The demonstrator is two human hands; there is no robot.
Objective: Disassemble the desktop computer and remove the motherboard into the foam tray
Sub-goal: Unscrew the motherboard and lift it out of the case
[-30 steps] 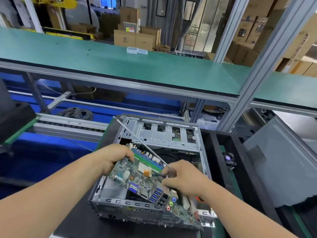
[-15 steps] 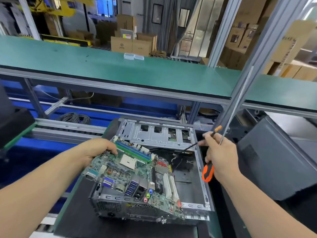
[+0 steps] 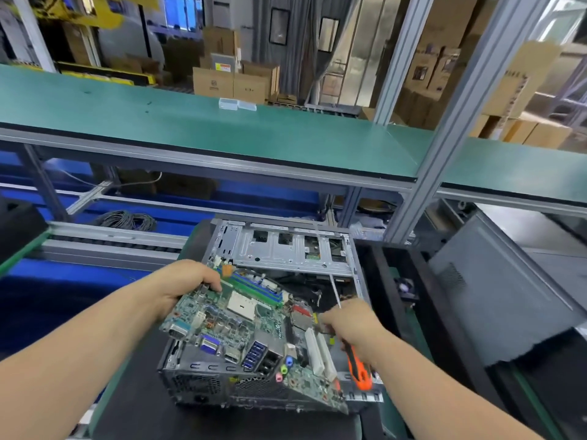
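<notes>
Computer case (image 3: 279,249) on counter (image 3: 133,401); motherboard (image 3: 241,325) tilted over case; left hand (image 3: 187,287) at its left edge, right hand (image 3: 352,325) and screwdriver (image 3: 357,366) right.

Factory assembly line: green workbench (image 3: 222,134), stacked cartons (image 3: 235,81)

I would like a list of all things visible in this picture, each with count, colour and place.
motherboard: one, green, tilted up out of the case, near side
computer case: one, grey metal, open, on the dark mat
screwdriver: one, orange and black handle, in the right hand
upper shelf: one, green, behind the case
cardboard boxes: several, brown, background
cable coil: one, dark, left beneath the shelf
side panel: one, grey, right
left hand: grips the motherboard's far left edge
right hand: holds the screwdriver at the board's right side
</notes>
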